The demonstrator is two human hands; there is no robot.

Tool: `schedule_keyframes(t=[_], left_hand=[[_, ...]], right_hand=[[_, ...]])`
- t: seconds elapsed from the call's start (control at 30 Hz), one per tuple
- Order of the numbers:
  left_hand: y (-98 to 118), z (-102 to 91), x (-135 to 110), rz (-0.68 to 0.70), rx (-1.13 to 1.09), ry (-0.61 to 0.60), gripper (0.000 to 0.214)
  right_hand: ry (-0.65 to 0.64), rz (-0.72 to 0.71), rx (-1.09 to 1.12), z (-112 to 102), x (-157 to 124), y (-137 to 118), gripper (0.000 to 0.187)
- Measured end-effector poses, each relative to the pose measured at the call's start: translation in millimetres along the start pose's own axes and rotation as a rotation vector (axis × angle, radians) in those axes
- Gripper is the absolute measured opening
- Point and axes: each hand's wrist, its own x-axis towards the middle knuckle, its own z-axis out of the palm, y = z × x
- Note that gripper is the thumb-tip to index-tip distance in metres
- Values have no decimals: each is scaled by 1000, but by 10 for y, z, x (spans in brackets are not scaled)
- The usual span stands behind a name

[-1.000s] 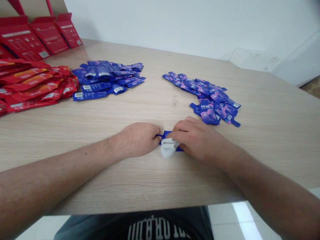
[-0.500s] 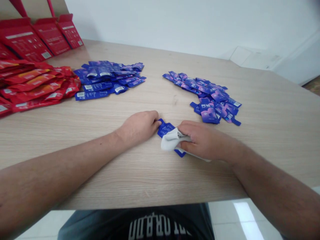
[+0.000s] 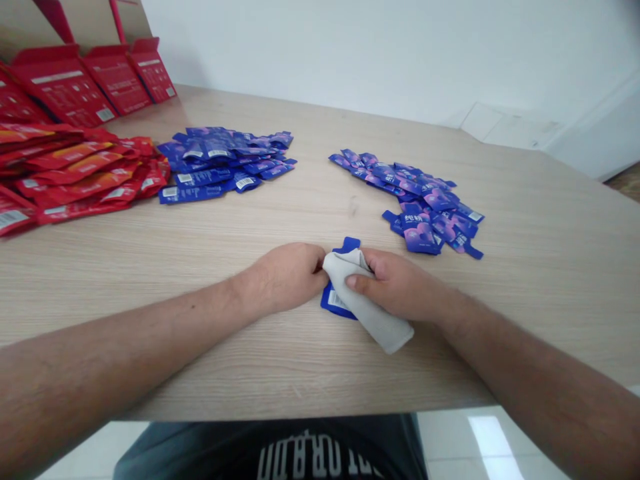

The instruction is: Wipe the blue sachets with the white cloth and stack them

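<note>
A blue sachet with a white barcode label lies near the table's front, its narrow spout end pointing away from me. My left hand is closed at the sachet's left edge, its fingertips pinching there. A folded light grey cloth covers much of the sachet. My right hand grips this cloth, thumb on top, and presses it over the sachet's right side. The right fingers are mostly hidden behind the cloth.
Blue-purple sachets lie in a heap at back left and another heap at right. Red pouches are piled far left, before red cardboard boxes. A white wall bounds the wooden table at the back.
The sachet has turned more upright and shifted slightly left. My left hand moved from its spout end to its left edge. The cloth now hangs down toward me from my right hand.
</note>
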Motion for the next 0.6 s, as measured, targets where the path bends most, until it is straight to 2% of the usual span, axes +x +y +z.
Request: schedule_keyframes(t=[0.13, 0.23, 0.3, 0.4, 0.43, 0.47, 0.6], left_hand=[[18, 9, 14, 5, -87, -41, 17], [14, 1, 7, 14, -92, -62, 19], [6, -2, 11, 19, -70, -61, 21], [-19, 2, 40, 28, -16, -54, 25], [-29, 3, 51, 24, 1, -49, 26], [-39, 4, 61, 18, 17, -47, 25], [-67, -3, 75, 27, 38, -79, 23]], right_hand=[[-6, -5, -16, 45, -11, -44, 17], [-14, -53, -35, -21, -39, -30, 18], [105, -142, -89, -103, -51, 9, 18], [430, -282, -250, -173, -46, 74, 17], [471, -324, -295, -163, -40, 87, 17], [453, -366, -329, -134, -33, 93, 16], [159, -554, -346, 18, -3, 105, 20]])
